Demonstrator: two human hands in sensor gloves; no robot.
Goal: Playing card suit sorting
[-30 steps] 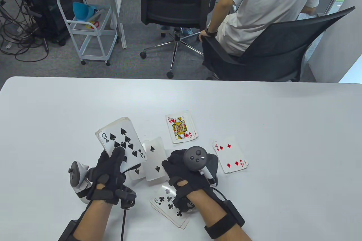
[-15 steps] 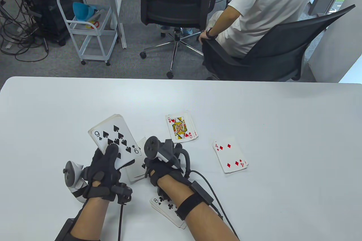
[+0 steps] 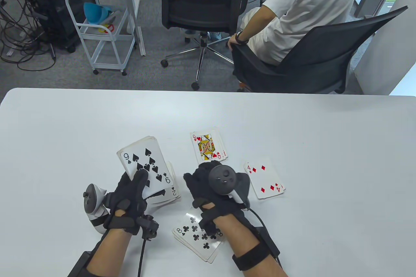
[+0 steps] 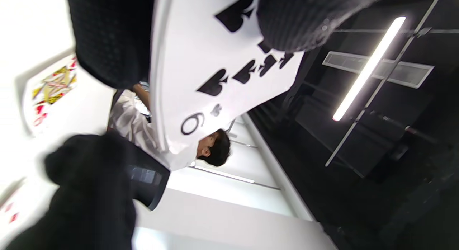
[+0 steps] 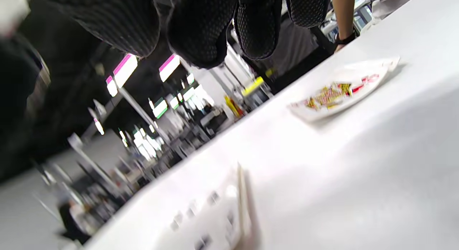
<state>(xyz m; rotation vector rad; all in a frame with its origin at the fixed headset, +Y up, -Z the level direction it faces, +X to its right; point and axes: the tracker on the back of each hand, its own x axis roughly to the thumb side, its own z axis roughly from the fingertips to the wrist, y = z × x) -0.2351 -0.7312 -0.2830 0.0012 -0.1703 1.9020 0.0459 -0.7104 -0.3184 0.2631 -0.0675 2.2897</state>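
1. Nearest the person lies the clubs pile (image 3: 198,236), face up with an 8 of clubs on top; the right forearm passes over part of it. It reads as one suit's drop spot, kept close for easy reach.
2. The right hand (image 3: 214,189) hovers palm down between the piles. Its fingers hang loosely curled in the wrist view and grasp nothing, so it looks free to take the next card.
3. The left hand (image 3: 131,199) grips the unsorted deck (image 3: 148,166), thumb pressed across the top card, a 9 of spades, with fingers curled beneath. The deck is held face up, likely so each suit can be read before dealing.
4. Just under that deck, the spades pile (image 3: 170,189) rests on the table (image 3: 325,160); only a corner marked "2" shows.
5. To the right sits the diamonds pile (image 3: 265,178), topped by a 4.
6. Farther out is the hearts pile (image 3: 208,147), a queen marked "Q" on top, with a "10" corner beneath.
7. The four piles sit apart, which keeps the suits from mixing.
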